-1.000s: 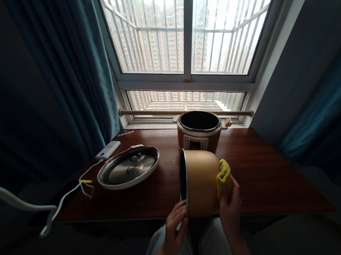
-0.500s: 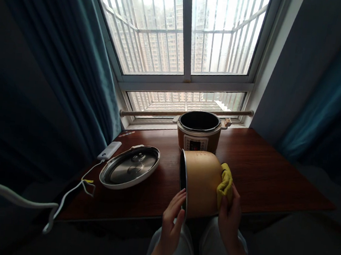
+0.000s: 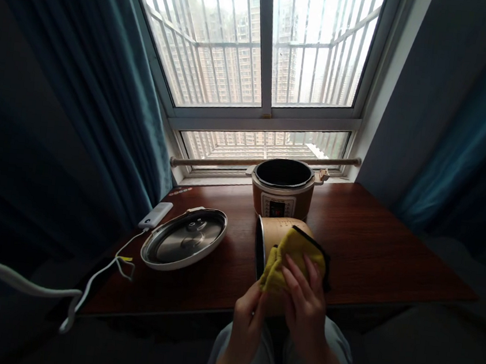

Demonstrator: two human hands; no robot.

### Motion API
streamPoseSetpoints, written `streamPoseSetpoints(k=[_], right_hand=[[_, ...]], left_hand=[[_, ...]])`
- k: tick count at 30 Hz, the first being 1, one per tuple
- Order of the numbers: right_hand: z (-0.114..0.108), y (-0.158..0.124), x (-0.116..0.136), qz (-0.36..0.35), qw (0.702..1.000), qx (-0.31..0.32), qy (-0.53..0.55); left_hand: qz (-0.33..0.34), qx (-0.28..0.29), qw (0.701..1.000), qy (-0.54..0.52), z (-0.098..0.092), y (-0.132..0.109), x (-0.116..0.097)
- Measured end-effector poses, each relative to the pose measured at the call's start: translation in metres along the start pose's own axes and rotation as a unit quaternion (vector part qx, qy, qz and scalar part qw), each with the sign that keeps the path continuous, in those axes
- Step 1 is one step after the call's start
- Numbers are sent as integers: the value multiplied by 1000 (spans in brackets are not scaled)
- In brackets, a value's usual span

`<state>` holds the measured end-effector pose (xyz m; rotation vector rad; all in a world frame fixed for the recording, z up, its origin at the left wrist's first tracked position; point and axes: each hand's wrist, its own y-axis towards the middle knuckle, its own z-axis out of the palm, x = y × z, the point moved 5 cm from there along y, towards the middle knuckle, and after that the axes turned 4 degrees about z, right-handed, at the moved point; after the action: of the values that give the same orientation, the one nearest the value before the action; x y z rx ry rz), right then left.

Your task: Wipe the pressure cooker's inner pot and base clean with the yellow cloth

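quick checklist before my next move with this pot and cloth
1. Left hand holds the inner pot at its lower rim: ok.
2. Right hand spread flat on the yellow cloth, cloth against the pot's outer wall: ok.
3. Pot on its side at the table near edge; what bears its weight: cannot tell.
4. Lid lies apart on the table: ok.
5. Gap between pot and cooker base behind it: cannot tell.

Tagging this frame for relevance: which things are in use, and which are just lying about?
In use: inner pot, on its side, steadied by left hand; yellow cloth, pressed on it by right hand.
Lying about: cooker base, lid, power bank, white cable.
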<state>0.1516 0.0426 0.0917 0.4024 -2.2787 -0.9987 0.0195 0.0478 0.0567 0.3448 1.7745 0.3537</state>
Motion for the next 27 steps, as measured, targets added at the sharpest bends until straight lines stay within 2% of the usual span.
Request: streamPoseSetpoints(k=[2, 5, 8, 11, 14, 16, 21, 27], right_hand=[[4, 8, 12, -32, 999, 25, -5], [5, 18, 10, -14, 1000, 19, -11], [-2, 23, -12, 60, 998, -28, 8], [-10, 22, -41, 169, 980, -78, 74], [-13, 17, -64, 263, 950, -82, 150], [-14, 13, -72, 292, 937, -80, 175], [-12, 12, -76, 275, 941, -86, 178], [-4, 13, -68, 219, 958, -106, 152]], left_hand=[[9, -7, 1000, 11, -1, -2, 0], [25, -2, 999, 21, -2, -2, -1], [52, 17, 998, 43, -2, -4, -2], [81, 9, 993, 87, -3, -9, -2], [115, 16, 986, 124, 1, -11, -3], [138, 33, 982, 128, 6, -9, -5], [148, 35, 983, 105, 8, -1, 0], [139, 19, 986, 93, 2, -2, 20]])
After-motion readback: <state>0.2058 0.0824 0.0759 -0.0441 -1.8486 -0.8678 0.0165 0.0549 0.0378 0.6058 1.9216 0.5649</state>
